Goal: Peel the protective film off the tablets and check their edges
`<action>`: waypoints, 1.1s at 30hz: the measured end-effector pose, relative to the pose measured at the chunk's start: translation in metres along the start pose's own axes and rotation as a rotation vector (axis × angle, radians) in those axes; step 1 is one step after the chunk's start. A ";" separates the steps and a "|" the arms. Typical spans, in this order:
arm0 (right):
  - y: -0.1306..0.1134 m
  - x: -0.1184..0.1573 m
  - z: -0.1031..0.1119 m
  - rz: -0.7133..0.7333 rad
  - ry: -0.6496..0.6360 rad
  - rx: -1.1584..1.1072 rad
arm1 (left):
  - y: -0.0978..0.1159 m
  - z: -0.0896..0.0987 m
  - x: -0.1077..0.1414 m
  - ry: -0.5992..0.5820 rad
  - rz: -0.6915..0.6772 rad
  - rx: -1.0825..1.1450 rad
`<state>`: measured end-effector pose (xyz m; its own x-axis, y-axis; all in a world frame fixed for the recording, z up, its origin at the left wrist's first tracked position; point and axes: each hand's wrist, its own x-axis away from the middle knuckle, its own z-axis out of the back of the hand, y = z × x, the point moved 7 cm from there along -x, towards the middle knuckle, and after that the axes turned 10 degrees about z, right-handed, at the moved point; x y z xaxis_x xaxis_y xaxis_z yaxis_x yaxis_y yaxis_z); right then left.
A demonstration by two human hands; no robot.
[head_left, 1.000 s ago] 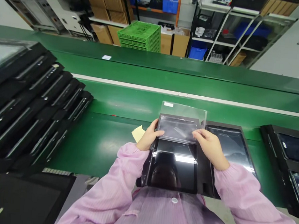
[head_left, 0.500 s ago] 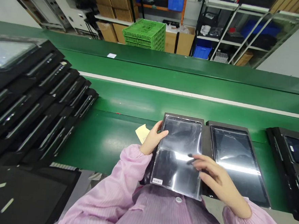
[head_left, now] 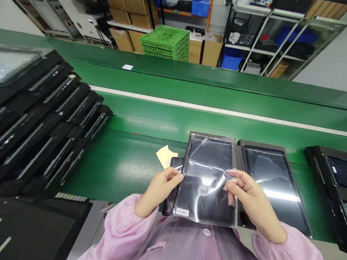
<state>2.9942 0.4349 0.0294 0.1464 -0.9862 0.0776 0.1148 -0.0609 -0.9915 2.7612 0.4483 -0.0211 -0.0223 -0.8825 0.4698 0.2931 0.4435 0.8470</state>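
Both my hands hold a clear plastic bag [head_left: 207, 195] around a dark glass-fronted tablet or display panel, with a small white label near the bag's bottom edge. My left hand [head_left: 159, 192] pinches the bag's left side, and my right hand [head_left: 250, 200] pinches its right side. Beneath and behind the bag lies a black tray [head_left: 173, 173], mostly hidden. A yellowish paper slip [head_left: 167, 156] lies just beyond my left hand. Next to my right hand, another dark panel [head_left: 273, 184] rests in a black tray.
A green workbench [head_left: 123, 166] carries a tall row of black trays [head_left: 46, 113] at the left and more trays with panels [head_left: 333, 184] at the right. A black sheet [head_left: 29, 231] lies at the lower left. Behind stand shelves, cardboard boxes and a green crate [head_left: 166, 43].
The panel is now fully inside the bag. My right hand has moved from the bag's face to pinch its right side, and my left hand has moved nearer me, gripping the left side.
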 end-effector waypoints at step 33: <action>0.027 0.031 0.015 0.016 -0.197 0.512 | -0.036 -0.018 0.030 -0.102 -0.030 -0.537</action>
<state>3.0164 0.4051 0.0069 0.3277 -0.9358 0.1302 0.5670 0.0846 -0.8193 2.7669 0.4027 -0.0420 -0.1230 -0.8621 0.4916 0.7373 0.2522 0.6268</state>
